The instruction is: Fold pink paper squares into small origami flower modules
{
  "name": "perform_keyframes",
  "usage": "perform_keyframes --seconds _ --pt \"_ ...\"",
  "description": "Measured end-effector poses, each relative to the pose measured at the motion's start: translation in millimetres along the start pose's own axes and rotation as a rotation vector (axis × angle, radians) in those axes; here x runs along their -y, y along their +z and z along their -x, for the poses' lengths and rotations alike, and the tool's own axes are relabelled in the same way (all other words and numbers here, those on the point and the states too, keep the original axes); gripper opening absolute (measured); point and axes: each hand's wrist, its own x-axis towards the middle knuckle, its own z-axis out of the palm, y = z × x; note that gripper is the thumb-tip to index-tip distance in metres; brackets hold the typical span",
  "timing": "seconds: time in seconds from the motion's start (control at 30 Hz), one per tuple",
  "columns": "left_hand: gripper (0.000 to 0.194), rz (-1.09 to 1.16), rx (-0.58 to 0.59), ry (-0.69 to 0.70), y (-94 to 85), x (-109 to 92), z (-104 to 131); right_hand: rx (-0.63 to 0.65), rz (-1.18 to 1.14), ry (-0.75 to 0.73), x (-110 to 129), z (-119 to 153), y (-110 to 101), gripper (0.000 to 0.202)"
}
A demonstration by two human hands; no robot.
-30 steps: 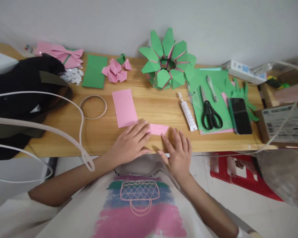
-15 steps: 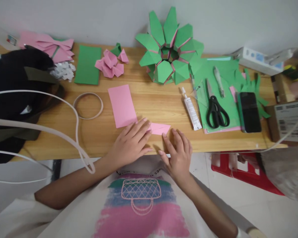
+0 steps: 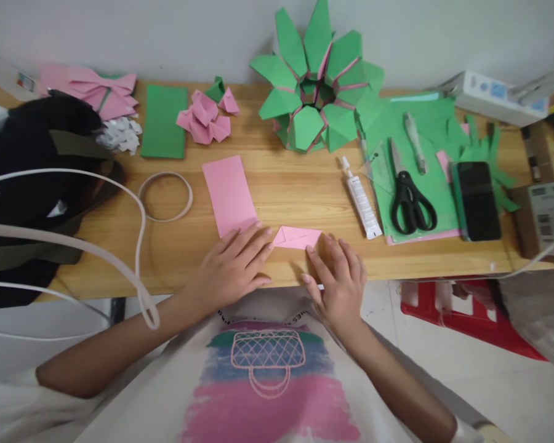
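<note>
Both hands lie flat on the bench (image 3: 281,184), fingers spread: left hand (image 3: 233,267) and right hand (image 3: 341,283) touching a folded pink paper (image 3: 297,237) between them.

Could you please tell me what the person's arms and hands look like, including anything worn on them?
Both arms are bare from the upper arm down. The left hand and right hand wear no gloves, rings, watch or bracelet that can be seen. Short white sleeves show at the bottom corners, belonging to a white T-shirt printed with pink, blue and green stripes and a quilted handbag outline. The fingernails look short.
</note>
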Motion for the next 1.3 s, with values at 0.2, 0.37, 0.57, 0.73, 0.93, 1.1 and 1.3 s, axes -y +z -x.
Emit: perform_keyframes --seconds 0.2,0.37,0.57,0.73,0.93,1.1,1.3 --pt "0.054 -0.062 -0.044 0.054 -2.8 -2.4 -8.1 0.158 -0.019 -0.178 7.1 -16.6 4.7 0.063" --pt "0.048 -0.047 -0.03 0.15 1.8 5.9 -18.8 0.233 0.037 -0.22 13.4 -18.9 12.4 0.071" --pt "0.051 0.021 0.034 0.183 4.9 15.8 -18.8 0.218 0.055 -0.119 0.2 -15.3 6.8 0.074" --pt "0.055 0.073 0.044 0.181 6.6 18.6 -16.7 0.194 0.007 -0.054 -13.7 -14.1 -1.3 0.076" --pt "0.059 0.071 0.04 0.17 3.6 20.4 -13.3 0.075 -0.15 0.003 -18.3 -26.3 -8.2 0.047" --pt "0.06 0.11 0.012 0.127 -0.9 21.6 -6.2 0.206 -0.233 -0.082 -30.5 -57.0 -8.1 0.032" --pt "0.049 0.154 0.004 0.046 1.6 16.2 -3.7 0.322 -0.19 -0.242 -22.0 -85.6 -5.7 0.023"
